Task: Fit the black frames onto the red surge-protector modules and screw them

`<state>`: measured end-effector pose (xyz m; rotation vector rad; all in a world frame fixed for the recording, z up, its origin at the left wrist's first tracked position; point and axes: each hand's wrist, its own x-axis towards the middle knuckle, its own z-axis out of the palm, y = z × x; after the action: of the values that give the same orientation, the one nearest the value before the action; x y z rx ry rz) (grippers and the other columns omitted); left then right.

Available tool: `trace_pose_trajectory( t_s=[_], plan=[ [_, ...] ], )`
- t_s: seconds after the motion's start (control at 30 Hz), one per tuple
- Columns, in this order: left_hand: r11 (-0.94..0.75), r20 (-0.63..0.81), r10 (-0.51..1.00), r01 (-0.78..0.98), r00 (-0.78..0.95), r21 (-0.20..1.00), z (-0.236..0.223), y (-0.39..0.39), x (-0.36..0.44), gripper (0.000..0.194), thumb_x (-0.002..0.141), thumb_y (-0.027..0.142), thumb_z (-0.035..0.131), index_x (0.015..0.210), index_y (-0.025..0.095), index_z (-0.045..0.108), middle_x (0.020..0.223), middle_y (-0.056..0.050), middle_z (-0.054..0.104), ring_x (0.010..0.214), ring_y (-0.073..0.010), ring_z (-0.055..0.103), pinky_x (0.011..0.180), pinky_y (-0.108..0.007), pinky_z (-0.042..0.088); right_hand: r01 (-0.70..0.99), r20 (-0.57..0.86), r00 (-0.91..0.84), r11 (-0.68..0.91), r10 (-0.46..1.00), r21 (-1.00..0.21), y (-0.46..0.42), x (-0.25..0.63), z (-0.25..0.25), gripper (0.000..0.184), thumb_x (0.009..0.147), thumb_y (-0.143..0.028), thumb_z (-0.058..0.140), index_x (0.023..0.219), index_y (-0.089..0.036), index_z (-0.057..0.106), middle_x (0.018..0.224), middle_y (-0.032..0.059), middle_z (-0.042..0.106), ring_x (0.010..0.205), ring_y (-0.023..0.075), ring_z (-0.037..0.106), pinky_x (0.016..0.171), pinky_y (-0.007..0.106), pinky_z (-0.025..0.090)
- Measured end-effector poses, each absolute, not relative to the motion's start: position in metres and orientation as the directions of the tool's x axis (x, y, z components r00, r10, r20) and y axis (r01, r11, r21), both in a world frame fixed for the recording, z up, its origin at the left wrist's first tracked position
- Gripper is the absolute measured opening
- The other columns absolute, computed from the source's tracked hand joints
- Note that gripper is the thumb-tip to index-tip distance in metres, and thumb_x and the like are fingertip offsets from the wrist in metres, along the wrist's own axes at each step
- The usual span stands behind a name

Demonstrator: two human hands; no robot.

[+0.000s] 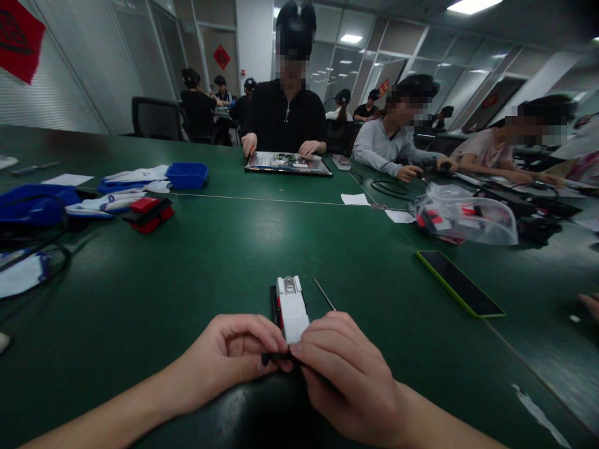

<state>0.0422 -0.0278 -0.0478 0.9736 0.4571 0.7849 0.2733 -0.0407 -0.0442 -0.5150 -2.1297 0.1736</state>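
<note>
A small black part (277,357) is pinched between the fingertips of my left hand (238,349) and my right hand (350,368), low in the middle of the head view. Both hands are closed, and the fingers cover much of the part. Just beyond the fingertips, a white block-shaped device (294,315) with red and black sides lies on the table. A small metal plate shows on its far end, while my right fingers hide part of its near end. Beside it, a thin metal rod (324,293) runs under my right hand; its other end is hidden.
On the green table (224,249) lie a phone (461,284) at right and a clear plastic bag (468,215) behind it. A red and black block (148,215), gloves (110,202) and blue trays (187,175) are at left. A person opposite touches a flat panel (287,163).
</note>
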Motion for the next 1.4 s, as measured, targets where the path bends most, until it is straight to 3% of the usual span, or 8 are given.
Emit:
trace_pose_trajectory(
  t_s=[0.2, 0.33, 0.5, 0.63, 0.73, 0.83, 1.07, 1.4],
  plan=[
    [-0.033, 0.089, 0.803, -0.105, 0.59, 0.994, -0.046, -0.032, 0.037, 0.006, 0.088, 0.018, 0.073, 0.094, 0.019, 0.074, 0.095, -0.004, 0.071, 0.083, -0.0154, 0.071, 0.078, -0.026, 0.056, 0.321, 0.739, -0.539, 0.91, 0.405, -0.264, -0.041, 0.277, -0.041, 0.035, 0.089, -0.004, 0.053, 0.122, -0.011, 0.063, 0.096, 0.0096, 0.074, 0.086, 0.0208, 0.068, 0.077, 0.039, 0.055],
    [-0.415, 0.249, 0.84, 0.274, 0.483, 0.868, -0.044, -0.028, 0.033, 0.009, 0.09, 0.022, 0.066, 0.097, 0.019, 0.07, 0.093, -0.006, 0.071, 0.087, -0.0199, 0.068, 0.079, -0.031, 0.052, 0.303, 0.747, -0.459, 0.875, 0.481, -0.377, -0.036, 0.281, -0.034, 0.032, 0.09, -0.003, 0.054, 0.119, -0.012, 0.065, 0.096, 0.0099, 0.072, 0.084, 0.0178, 0.068, 0.074, 0.031, 0.059],
    [-0.283, 0.105, 0.944, 0.603, 0.314, 0.746, -0.048, -0.021, 0.033, 0.031, 0.095, 0.04, 0.055, 0.118, 0.02, 0.065, 0.107, -0.011, 0.072, 0.101, -0.0295, 0.066, 0.091, -0.046, 0.051, 0.343, 0.682, -0.255, 0.723, 0.686, -0.599, -0.027, 0.287, -0.034, 0.023, 0.092, -0.006, 0.057, 0.106, -0.019, 0.071, 0.093, 0.0061, 0.071, 0.082, 0.0161, 0.07, 0.069, 0.026, 0.06],
    [-0.267, 0.045, 0.932, 0.598, 0.358, 0.756, -0.052, -0.023, 0.031, 0.049, 0.096, 0.046, 0.054, 0.141, 0.025, 0.053, 0.125, -0.01, 0.07, 0.126, -0.033, 0.057, 0.11, -0.053, 0.04, 0.302, 0.526, -0.245, 0.58, 0.814, -0.757, -0.028, 0.284, -0.041, 0.019, 0.094, -0.011, 0.058, 0.104, -0.02, 0.071, 0.096, 0.0052, 0.07, 0.081, 0.0146, 0.069, 0.069, 0.025, 0.059],
    [-0.199, -0.036, 0.913, 0.52, 0.406, 0.831, -0.053, -0.026, 0.029, 0.063, 0.096, 0.049, 0.054, 0.152, 0.026, 0.038, 0.133, -0.01, 0.068, 0.132, -0.0329, 0.054, 0.115, -0.055, 0.035, 0.286, 0.477, -0.326, 0.566, 0.816, -0.774, -0.032, 0.279, -0.044, 0.021, 0.094, -0.011, 0.057, 0.107, -0.021, 0.07, 0.099, 0.0052, 0.07, 0.088, 0.0152, 0.068, 0.076, 0.026, 0.057],
    [-0.138, -0.083, 0.9, 0.461, 0.427, 0.876, -0.053, -0.025, 0.028, 0.069, 0.092, 0.051, 0.06, 0.153, 0.026, 0.037, 0.141, -0.012, 0.063, 0.133, -0.034, 0.053, 0.116, -0.054, 0.036, 0.268, 0.468, -0.386, 0.583, 0.795, -0.767, -0.037, 0.274, -0.045, 0.026, 0.093, -0.008, 0.057, 0.111, -0.022, 0.069, 0.102, 0.0047, 0.07, 0.091, 0.0155, 0.067, 0.08, 0.027, 0.055],
    [-0.14, -0.053, 0.907, 0.418, 0.418, 0.898, -0.057, -0.02, 0.029, 0.046, 0.097, 0.048, 0.057, 0.137, 0.025, 0.056, 0.13, -0.01, 0.068, 0.118, -0.0281, 0.064, 0.107, -0.044, 0.047, 0.257, 0.511, -0.324, 0.594, 0.796, -0.763, -0.036, 0.275, -0.045, 0.026, 0.094, -0.009, 0.054, 0.111, -0.022, 0.07, 0.099, 0.004, 0.067, 0.088, 0.0143, 0.065, 0.077, 0.026, 0.053],
    [-0.187, -0.067, 0.898, 0.514, 0.434, 0.837, -0.048, -0.021, 0.033, 0.056, 0.1, 0.053, 0.048, 0.149, 0.025, 0.043, 0.134, -0.012, 0.066, 0.121, -0.0311, 0.058, 0.108, -0.049, 0.041, 0.174, 0.272, -0.203, 0.308, 0.941, -0.935, -0.028, 0.278, -0.044, 0.016, 0.098, -0.025, 0.057, 0.101, -0.023, 0.072, 0.099, 0.0037, 0.068, 0.088, 0.0157, 0.065, 0.076, 0.026, 0.052]
  ],
)
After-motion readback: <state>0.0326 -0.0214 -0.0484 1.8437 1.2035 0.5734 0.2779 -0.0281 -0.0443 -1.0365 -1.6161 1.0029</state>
